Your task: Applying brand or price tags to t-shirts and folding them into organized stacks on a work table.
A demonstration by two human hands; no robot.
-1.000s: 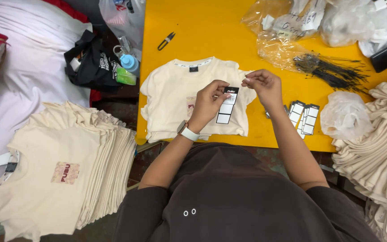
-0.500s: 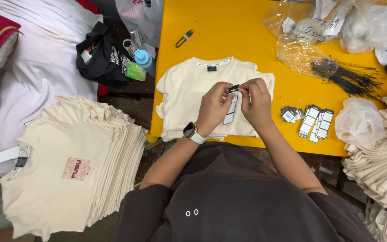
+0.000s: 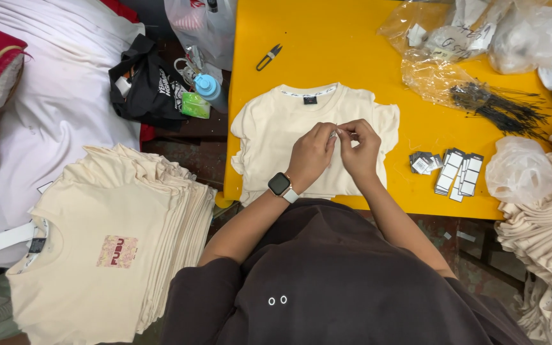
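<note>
Both hands meet over the middle of a cream T-shirt (image 3: 301, 137) that lies flat, neck away from the person, at the near left edge of the yellow worktop (image 3: 327, 38). The left hand (image 3: 311, 153), with a smartwatch (image 3: 280, 185) on its wrist, and the right hand (image 3: 359, 145) touch fingertip to fingertip. Each grip is narrow, pinched on something small and pale between them; what it is cannot be told, since the fingers cover nearly all of it.

Just right of the shirt, near the worktop's front edge, lies a loose bunch of black-and-white hang tags (image 3: 455, 171). Beyond them, toward the far right corner, sit clear plastic bags (image 3: 442, 45) and a bundle of thin black tag strings (image 3: 499, 105). A small thread snipper (image 3: 268, 57) lies at the far left edge.

Off the worktop on the person's left, a tall stack of folded cream T-shirts (image 3: 103, 249) rests lower down. More cream shirts (image 3: 544, 236) are heaped at the right edge. A black bag (image 3: 145, 86) and a blue-capped bottle (image 3: 211, 88) lie beside the worktop's left side.
</note>
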